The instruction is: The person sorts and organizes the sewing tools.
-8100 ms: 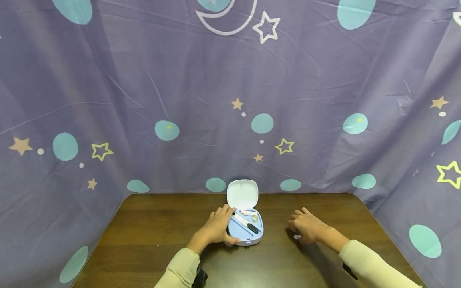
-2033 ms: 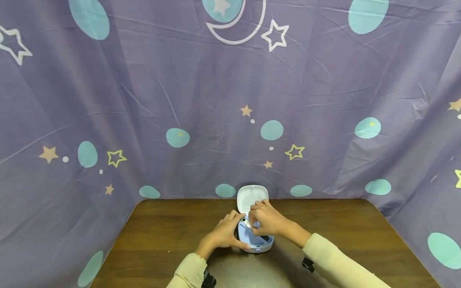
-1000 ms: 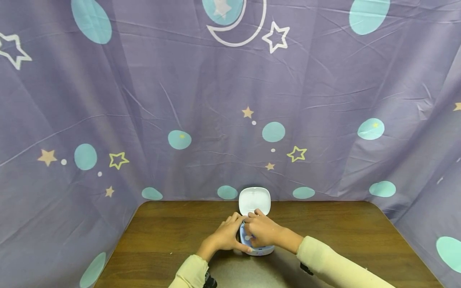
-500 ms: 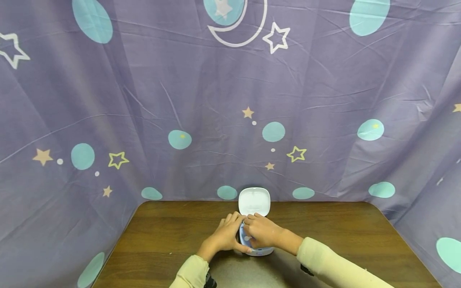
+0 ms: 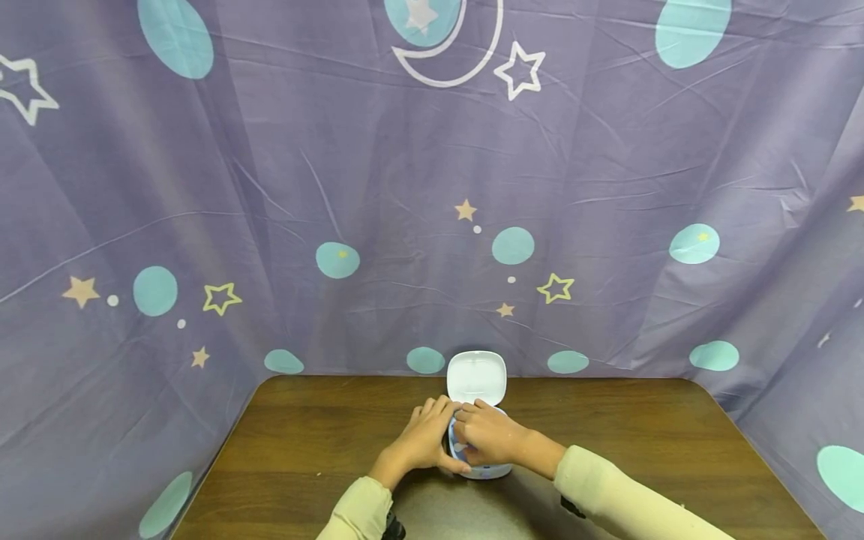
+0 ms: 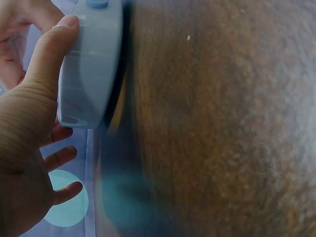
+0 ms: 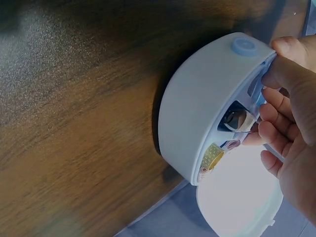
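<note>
A small rounded case (image 5: 489, 472), pale blue and white, stands on the table with its white lid (image 5: 476, 377) raised at the back. My left hand (image 5: 421, 439) grips its left side, the thumb on the front wall. Curled over the open tray, my right hand (image 5: 493, 435) pinches a small pale piece (image 5: 460, 447), mostly hidden by the fingers. In the right wrist view a dark-ended tool (image 7: 232, 118) and a yellow patterned item (image 7: 211, 157) lie in the tray. A blue button (image 7: 244, 47) marks the case's front.
A brown wooden table (image 5: 324, 427) carries the case near its back edge. Behind and beside it hangs a purple curtain (image 5: 405, 187) with stars and teal ovals. A tiny white speck (image 5: 319, 474) lies on the table at left.
From the table's right side, my right hand has come over to the case's tray and stays there, shifting slightly within the last second. My left hand keeps holding the case.
</note>
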A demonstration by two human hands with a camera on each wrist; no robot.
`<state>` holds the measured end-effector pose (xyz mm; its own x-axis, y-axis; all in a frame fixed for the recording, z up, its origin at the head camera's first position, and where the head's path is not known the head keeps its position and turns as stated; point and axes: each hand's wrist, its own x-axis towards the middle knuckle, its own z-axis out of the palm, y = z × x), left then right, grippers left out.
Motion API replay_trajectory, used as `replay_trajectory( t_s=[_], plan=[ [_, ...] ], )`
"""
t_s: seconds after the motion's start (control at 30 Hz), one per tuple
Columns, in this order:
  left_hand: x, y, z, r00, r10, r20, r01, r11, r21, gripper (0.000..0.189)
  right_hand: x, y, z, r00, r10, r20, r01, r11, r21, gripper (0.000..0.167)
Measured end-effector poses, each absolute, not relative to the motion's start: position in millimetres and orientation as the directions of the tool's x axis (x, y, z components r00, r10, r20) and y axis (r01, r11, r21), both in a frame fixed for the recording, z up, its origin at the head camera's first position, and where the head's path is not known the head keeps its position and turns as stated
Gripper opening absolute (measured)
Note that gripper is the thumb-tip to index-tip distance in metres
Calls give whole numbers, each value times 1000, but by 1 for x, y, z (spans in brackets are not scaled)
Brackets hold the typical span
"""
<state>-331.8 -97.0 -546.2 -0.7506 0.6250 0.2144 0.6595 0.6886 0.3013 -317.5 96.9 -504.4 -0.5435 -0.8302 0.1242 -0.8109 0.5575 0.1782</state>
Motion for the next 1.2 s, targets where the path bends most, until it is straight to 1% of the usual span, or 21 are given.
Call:
replay_trajectory(
  t_s=[0.27, 0.7, 0.87, 1.03, 1.2],
  plan=[
    [-332, -96, -541, -756, 618, 217, 654, 693, 305, 106, -321, 98, -502, -565, -815, 128, -804, 578, 136, 19],
    [-331, -96, -537, -765, 610, 207, 642, 698, 316, 105, -325, 100, -498, -545, -826, 146, -806, 564, 179, 23],
    [-331, -96, -540, -767, 607, 206, 639, 698, 322, 104, -324, 100, -498, -552, -824, 131, -804, 567, 181, 22],
    [-329, -96, -541, -775, 606, 178, 625, 694, 358, 105, -322, 99, -500, -571, -812, 119, -799, 583, 148, 23],
    [-328, -97, -542, -775, 615, 145, 617, 686, 387, 105, -317, 100, -501, -588, -799, 128, -794, 600, 102, 29]
  ],
)
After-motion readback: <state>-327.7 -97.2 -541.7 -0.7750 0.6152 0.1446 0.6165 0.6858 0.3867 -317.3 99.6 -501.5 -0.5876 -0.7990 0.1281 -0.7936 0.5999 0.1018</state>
